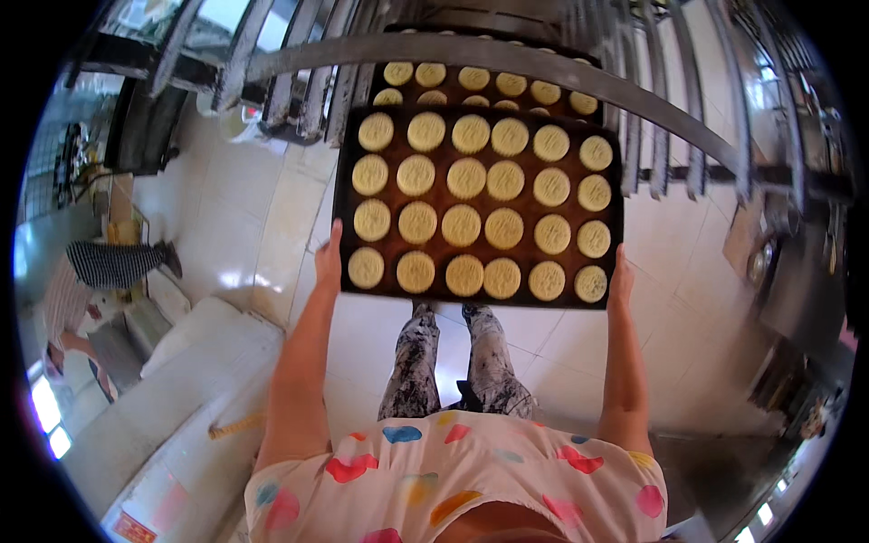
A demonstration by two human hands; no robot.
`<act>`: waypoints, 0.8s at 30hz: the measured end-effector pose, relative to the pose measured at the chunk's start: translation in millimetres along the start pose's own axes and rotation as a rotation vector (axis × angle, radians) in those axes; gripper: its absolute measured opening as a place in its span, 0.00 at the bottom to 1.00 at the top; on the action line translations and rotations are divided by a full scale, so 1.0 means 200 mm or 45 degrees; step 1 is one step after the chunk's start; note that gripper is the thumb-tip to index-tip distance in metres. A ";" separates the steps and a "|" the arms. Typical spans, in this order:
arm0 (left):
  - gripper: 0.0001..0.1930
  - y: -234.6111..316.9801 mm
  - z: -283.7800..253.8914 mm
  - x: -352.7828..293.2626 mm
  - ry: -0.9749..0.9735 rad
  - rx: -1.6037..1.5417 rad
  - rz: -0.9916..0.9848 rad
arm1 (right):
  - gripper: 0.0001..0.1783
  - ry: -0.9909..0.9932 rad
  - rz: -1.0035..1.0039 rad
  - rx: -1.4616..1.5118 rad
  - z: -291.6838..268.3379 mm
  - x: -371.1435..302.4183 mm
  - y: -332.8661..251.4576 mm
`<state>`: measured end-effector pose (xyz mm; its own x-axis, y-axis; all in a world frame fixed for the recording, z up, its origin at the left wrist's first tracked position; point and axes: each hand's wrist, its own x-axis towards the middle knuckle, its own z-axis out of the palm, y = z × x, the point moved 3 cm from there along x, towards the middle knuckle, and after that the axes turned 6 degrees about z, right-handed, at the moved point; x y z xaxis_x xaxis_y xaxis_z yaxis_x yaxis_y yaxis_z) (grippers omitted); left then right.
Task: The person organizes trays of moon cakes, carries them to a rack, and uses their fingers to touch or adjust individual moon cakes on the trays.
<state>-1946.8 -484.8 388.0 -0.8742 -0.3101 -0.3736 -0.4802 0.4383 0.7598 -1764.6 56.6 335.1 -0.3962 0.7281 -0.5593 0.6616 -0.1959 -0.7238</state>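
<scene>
Between my two hands is a dark baking tray (480, 296) bearing rows of round, pale yellow pastries (462, 225) with patterns pressed into their tops. My left hand (329, 261) grips its left edge near the front corner, thumb up along the side. On the opposite edge, my right hand (621, 279) grips it the same way. Most fingers of both hands are hidden under or behind the tray. The tray's far edge overlaps a second tray of similar pastries (473, 79), which sits within a metal rack (489, 52).
Rack bars (634, 100) rise on both sides beyond the tray. A white chest-like box (195, 389) stands at my left. Farther left, a person (74, 299) in a checked garment bends at a work surface. Shelving and equipment (806, 299) line the right side above a tiled floor (299, 195).
</scene>
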 end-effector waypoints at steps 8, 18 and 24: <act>0.38 -0.50 -0.33 -0.55 -0.124 -0.136 -0.060 | 0.47 0.203 0.200 -0.279 -0.60 -0.70 0.67; 0.33 -0.27 -0.24 -0.96 -0.768 -0.191 0.316 | 0.48 0.627 0.475 0.133 -0.96 -1.77 1.58; 0.29 0.06 -0.18 -1.28 -1.231 -0.212 0.626 | 0.46 0.923 0.646 0.725 -0.83 -2.46 1.96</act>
<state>-1725.1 -431.1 511.8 -0.6894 0.6919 -0.2145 -0.1116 0.1911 0.9752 -1205.1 -269.5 393.3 0.4441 0.6560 -0.6103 0.1718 -0.7309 -0.6605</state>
